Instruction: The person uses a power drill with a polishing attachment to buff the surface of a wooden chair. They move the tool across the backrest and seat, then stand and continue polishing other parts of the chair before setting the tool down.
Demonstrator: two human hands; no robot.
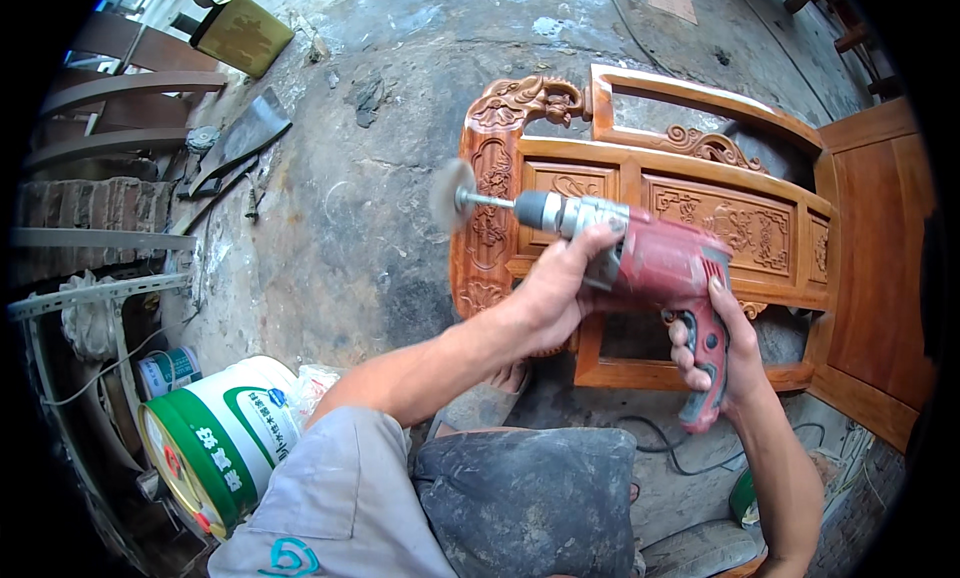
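Observation:
A red and grey power drill (665,258) is held level across my body, its chuck pointing left. My left hand (565,283) grips it from below, just behind the chuck. Round the rear pistol handle, my right hand (715,348) is closed, with fingers near the trigger. From the chuck runs a thin shaft ending in a round pale wheel (455,196), which is blurred. The wheel is over the left edge of a carved wooden chair back (625,183); I cannot tell whether it touches. Carved panels and scrolls show behind the drill.
A broad wooden panel (880,268) adjoins the carved piece at right. Lower left stands a white and green bucket (225,428) beside a smaller can (170,371). A yellowish metal can (242,33) and curved wooden parts (130,88) are at upper left. A dark cable (675,458) crosses the floor.

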